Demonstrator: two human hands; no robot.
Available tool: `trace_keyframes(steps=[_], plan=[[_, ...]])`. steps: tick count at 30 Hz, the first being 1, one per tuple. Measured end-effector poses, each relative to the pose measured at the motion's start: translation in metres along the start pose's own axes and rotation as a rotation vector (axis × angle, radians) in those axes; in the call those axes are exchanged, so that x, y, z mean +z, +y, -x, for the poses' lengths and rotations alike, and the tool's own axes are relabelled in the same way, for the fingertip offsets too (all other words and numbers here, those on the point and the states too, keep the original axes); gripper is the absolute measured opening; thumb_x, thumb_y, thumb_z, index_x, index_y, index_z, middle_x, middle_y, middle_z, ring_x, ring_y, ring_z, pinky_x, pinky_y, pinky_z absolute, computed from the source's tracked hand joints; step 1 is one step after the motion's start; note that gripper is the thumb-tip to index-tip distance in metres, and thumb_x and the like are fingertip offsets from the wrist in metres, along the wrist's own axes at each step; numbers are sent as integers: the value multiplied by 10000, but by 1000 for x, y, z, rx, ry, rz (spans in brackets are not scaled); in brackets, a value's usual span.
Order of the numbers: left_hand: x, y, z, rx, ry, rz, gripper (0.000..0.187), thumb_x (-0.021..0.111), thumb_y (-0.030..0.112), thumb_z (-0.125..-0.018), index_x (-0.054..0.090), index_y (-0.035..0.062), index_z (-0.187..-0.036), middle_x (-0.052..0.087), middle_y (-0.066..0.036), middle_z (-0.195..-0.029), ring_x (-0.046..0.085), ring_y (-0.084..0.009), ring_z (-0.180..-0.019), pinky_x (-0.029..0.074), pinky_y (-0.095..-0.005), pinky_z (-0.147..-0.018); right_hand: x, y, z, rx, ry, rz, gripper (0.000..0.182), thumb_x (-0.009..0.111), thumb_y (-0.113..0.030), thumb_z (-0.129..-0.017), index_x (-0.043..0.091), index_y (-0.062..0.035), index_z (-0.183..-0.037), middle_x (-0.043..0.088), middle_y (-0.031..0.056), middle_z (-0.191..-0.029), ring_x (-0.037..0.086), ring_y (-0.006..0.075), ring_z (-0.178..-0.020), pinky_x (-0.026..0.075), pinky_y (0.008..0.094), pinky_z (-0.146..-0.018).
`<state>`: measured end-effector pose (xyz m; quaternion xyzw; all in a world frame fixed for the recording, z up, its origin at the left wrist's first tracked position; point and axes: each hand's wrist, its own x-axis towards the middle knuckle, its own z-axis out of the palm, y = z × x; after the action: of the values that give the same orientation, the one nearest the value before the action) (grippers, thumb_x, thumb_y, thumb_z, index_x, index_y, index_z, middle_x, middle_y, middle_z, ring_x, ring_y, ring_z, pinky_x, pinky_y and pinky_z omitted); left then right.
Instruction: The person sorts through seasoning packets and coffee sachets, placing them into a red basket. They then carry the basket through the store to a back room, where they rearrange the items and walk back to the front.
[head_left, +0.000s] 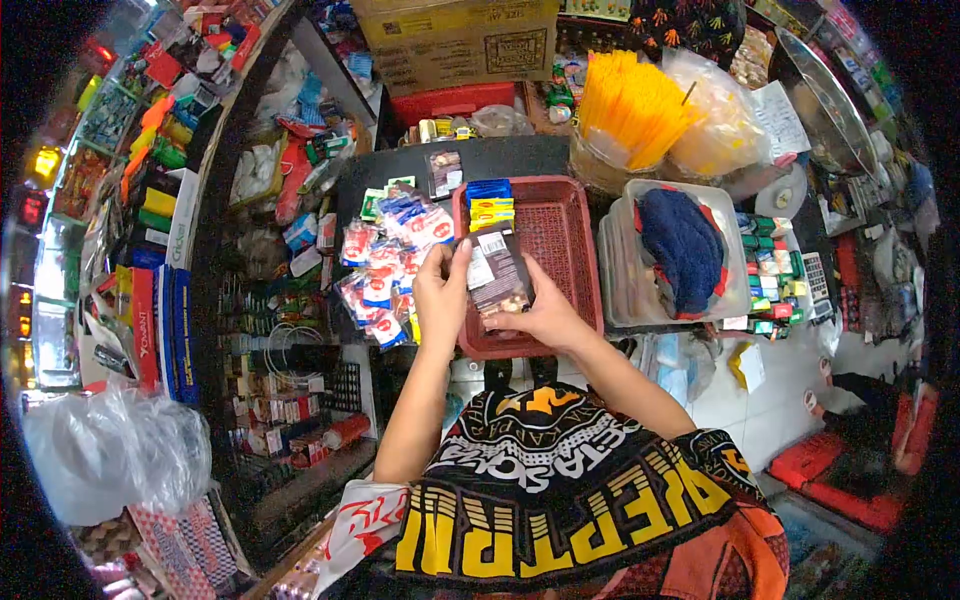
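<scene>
Between my two hands is a dark brown packet (498, 275) with a white barcode label and small light pieces showing at its lower end. My left hand (440, 298) pinches its left edge, with the thumb along the side. At the lower right, my right hand (548, 312) grips the packet between thumb and fingers. Beneath them lies a red plastic basket (592, 250), with blue and yellow packets (490, 203) at its far left. Left of the basket, red-and-white sachets (378, 280) lie in a loose pile. A similar dark packet (445, 174) rests on the counter beyond.
Right of the basket stands a clear plastic tub (612, 275) with a dark blue cloth (682, 250) on top. Yellow straws (635, 110) fill a container behind it. A cardboard box (455, 45) sits at the back. Small boxes (770, 270) are stacked at the right.
</scene>
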<state>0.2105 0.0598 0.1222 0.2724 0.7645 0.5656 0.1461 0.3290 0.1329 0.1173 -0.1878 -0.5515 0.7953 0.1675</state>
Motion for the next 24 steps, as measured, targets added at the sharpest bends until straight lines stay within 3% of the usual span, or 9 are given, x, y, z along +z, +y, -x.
trace_keyframes(steps=[2,3,5,7,11,16,18,20,24], plan=[[-2,-1,2,-15,-21,97,241,564,221,-760,479,-4,-737,508,-73,-615,430,-111,-531,365,-247,-486,1,-1,1,9,56,-2,760,730,-90,-579,270,-44,-1182,478,76,-1018,506,150,-873,487,268,-631],[-2,2,4,-19,-64,86,259,585,230,-741,476,4,-807,519,-66,-655,456,-109,-557,381,-242,-499,1,-3,2,60,68,-23,650,654,-90,-673,258,-69,-1188,477,78,-1013,520,157,-843,505,263,-512],[-8,12,10,-35,-181,-10,417,654,226,-673,451,10,-967,529,-68,-695,511,-114,-603,417,-238,-531,3,-7,1,97,108,-121,578,600,-111,-722,258,-75,-1187,478,79,-1017,524,166,-841,505,270,-505],[-9,9,17,5,-211,19,431,664,209,-661,452,4,-975,528,-69,-695,513,-116,-597,418,-232,-527,1,-8,-2,155,122,-206,473,441,-223,-834,220,-75,-1225,456,102,-1065,528,195,-849,507,294,-495],[-13,19,21,-3,-226,5,465,678,146,-639,469,-14,-1022,571,-114,-796,550,-132,-614,440,-225,-530,-2,3,-8,213,251,-275,409,333,-277,-868,235,-109,-1229,454,89,-1085,511,192,-902,504,328,-509],[-15,19,21,1,-203,43,475,671,121,-643,477,-19,-1053,581,-156,-875,579,-150,-644,459,-246,-545,-4,7,-14,143,330,-266,352,349,-265,-865,324,-96,-1173,488,71,-1032,531,169,-853,505,311,-511],[-14,14,20,2,-209,20,467,674,120,-639,486,-26,-1041,580,-152,-865,587,-156,-661,461,-245,-552,-2,0,-14,125,353,-258,327,365,-258,-861,365,-93,-1143,506,61,-999,540,156,-826,505,299,-510],[-12,11,20,-10,-215,-20,454,675,117,-638,495,-28,-1028,583,-146,-847,587,-157,-665,461,-246,-556,-1,-9,-13,11,350,-237,332,455,-232,-833,431,-19,-1086,533,68,-959,540,133,-778,489,245,-482],[-12,21,23,-49,-224,-121,421,672,108,-641,512,-30,-1005,590,-107,-774,574,-138,-663,456,-238,-571,-4,-8,-14,-71,398,-133,217,473,-185,-826,495,-19,-964,563,19,-821,540,102,-732,484,245,-491]])
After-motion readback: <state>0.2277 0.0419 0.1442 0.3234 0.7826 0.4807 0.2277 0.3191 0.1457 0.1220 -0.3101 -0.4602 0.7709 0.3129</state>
